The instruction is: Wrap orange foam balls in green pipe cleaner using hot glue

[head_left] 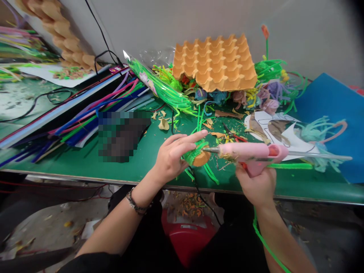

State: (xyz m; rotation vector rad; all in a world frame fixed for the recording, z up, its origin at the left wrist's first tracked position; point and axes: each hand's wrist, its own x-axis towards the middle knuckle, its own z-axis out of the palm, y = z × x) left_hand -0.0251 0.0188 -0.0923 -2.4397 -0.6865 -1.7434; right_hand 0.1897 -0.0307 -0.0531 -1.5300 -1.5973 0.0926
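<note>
My left hand (170, 157) grips a small egg-carton cup (202, 159) whose side is wrapped with green pipe cleaner (191, 156). Its index finger is stretched out over the top of the cup. In my right hand (259, 187) is a pink hot glue gun (244, 151), held level, with a clear glue stick (321, 155) poking out of the back. The metal nozzle (214, 150) points left at the cup's rim; whether it touches cannot be made out. A green pipe cleaner (261, 235) hangs along my right forearm.
An orange egg tray (216, 64) rests on bundled craft pieces at the back. Pipe cleaners (113, 102) lie left, near a pixelated dark object (125, 140). Red-handled pliers (234, 135), carton scraps (163, 124), paper cut-outs (278, 134) and a blue sheet (327, 113) cover the green table (159, 167).
</note>
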